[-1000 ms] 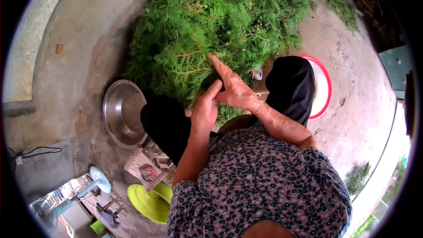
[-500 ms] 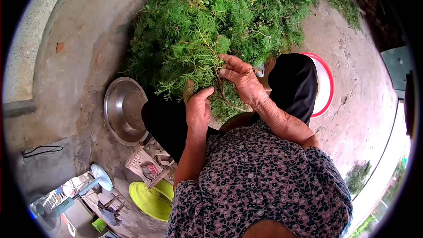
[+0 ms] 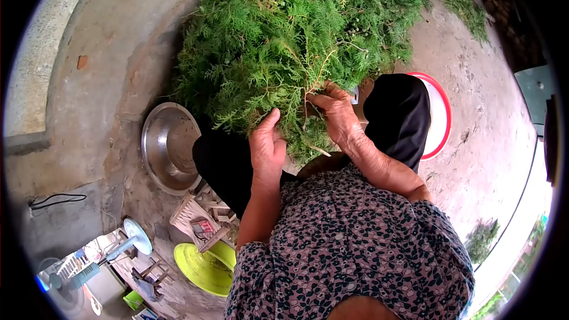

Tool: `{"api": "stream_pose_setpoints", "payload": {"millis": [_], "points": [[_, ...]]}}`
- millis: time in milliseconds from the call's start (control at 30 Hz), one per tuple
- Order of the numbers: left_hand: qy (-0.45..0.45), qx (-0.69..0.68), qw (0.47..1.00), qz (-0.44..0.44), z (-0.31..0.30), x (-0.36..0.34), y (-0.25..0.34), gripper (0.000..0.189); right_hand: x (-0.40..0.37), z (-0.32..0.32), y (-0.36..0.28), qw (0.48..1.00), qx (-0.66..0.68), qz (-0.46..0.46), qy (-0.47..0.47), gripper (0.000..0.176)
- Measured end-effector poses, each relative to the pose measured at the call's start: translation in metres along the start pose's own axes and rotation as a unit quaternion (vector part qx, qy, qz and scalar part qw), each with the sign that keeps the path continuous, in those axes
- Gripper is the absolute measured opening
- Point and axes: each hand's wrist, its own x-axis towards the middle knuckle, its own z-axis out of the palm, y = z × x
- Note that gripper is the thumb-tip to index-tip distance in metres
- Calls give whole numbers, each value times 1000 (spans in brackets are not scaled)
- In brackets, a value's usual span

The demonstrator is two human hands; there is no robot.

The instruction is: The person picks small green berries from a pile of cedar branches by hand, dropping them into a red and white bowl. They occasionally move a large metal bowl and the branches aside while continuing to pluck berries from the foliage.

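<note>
My right hand [image 3: 341, 115] pinches the thin brown stem of a leafy conifer branch [image 3: 307, 92] between thumb and fingers. The branch stands nearly upright in front of my lap, its pale cut end [image 3: 320, 150] pointing down toward me. To its left, my left hand [image 3: 267, 145] is curled with the thumb raised. Green sprigs [image 3: 249, 115] meet its fingertips, and the far fingers are partly hidden and blurred. Just beyond both hands rises a large heap of green conifer foliage [image 3: 296, 18].
A steel basin [image 3: 155, 166] stands by my left knee, and a red-rimmed white basin [image 3: 447, 124] by my right. A wooden stool [image 3: 186, 216], a yellow-green basin [image 3: 195, 269] and a fan [image 3: 137, 237] are at lower left. Loose greenery [image 3: 465, 9] lies at upper right.
My right hand has moved slightly right and down with the branch, whose stem now stands straighter. My left thumb has lifted, and the left hand is a little farther from the stem.
</note>
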Motion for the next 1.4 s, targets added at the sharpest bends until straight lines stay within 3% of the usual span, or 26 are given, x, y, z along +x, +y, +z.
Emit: {"api": "stream_pose_setpoints", "payload": {"millis": [67, 167, 200, 233, 267, 300, 333, 400, 433, 467, 567, 667, 733, 800, 833, 1000, 1067, 1100, 1200, 1333, 1400], "points": [[8, -31, 998, -50, -4, 3, 4, 29, 3, -13, 3, 1000, 16, 11, 22, 28], [36, -30, 998, -38, -6, 3, 6, 23, 9, -31, 5, 983, -105, -14, 147, 37], [35, -34, 998, -41, -8, 3, 6, 23, 9, -33, 4, 983, -106, -13, 146, 37], [35, -34, 998, -41, -8, 2, 6, 23, 9, -34, 3, 929, -254, -209, 171, 38], [38, -29, 998, -41, -8, 0, 5, 22, 8, -35, 1, 814, -387, -392, 186, 40], [40, -24, 998, -40, -7, -1, 5, 21, -2, -22, -13, 765, -432, -448, 167, 40], [41, -24, 998, -41, -8, -2, 4, 21, -6, -15, -16, 765, -432, -447, 168, 40], [38, 34, 998, -34, -11, -2, 2, 20, -10, -1, -18, 731, -406, -535, -120, 38], [-42, 132, 989, 61, -19, 0, -4, 19, -14, 8, -15, 723, -445, -504, -158, 42], [-43, 132, 988, 62, -26, 1, -10, 19, -17, 15, -12, 713, -482, -470, -196, 45], [-12, 40, 999, -14, -2, -16, -1, 21, -14, 22, -8, 721, -530, -408, -181, 43], [1, -11, 999, -33, -11, -10, -8, 23, -16, 21, -9, 735, -558, -343, -177, 43], [-23, -16, 999, -40, 2, -18, -5, 28, -15, 17, -6, 725, -563, -348, -188, 45], [25, 8, 1000, -11, 13, -22, -1, 35, -16, 19, -5, 705, -572, -360, -214, 47], [-27, -12, 999, -14, 3, -13, -6, 38, -16, 20, -5, 745, -530, -332, -233, 43], [25, 2, 1000, -4, -3, -11, -10, 27, -12, 13, -1, 798, -478, -272, -248, 26], [49, 2, 998, -47, 3, -15, -5, 27, -9, 10, 1, 850, -427, -244, -189, 22], [50, -19, 996, -65, 2, -12, -4, 24, -7, 9, 0, 884, -399, -181, -161, 20], [60, -21, 993, -103, 4, -14, -3, 24, -1, 1, -1, 880, -417, -162, -159, 21], [41, 20, 998, -32, -8, -5, -14, 26, -6, 1, 3, 858, -464, -168, -145, 21], [30, 22, 999, -22, -6, -7, -14, 28, -8, 3, 4, 908, -368, -137, -146, 23]]}}
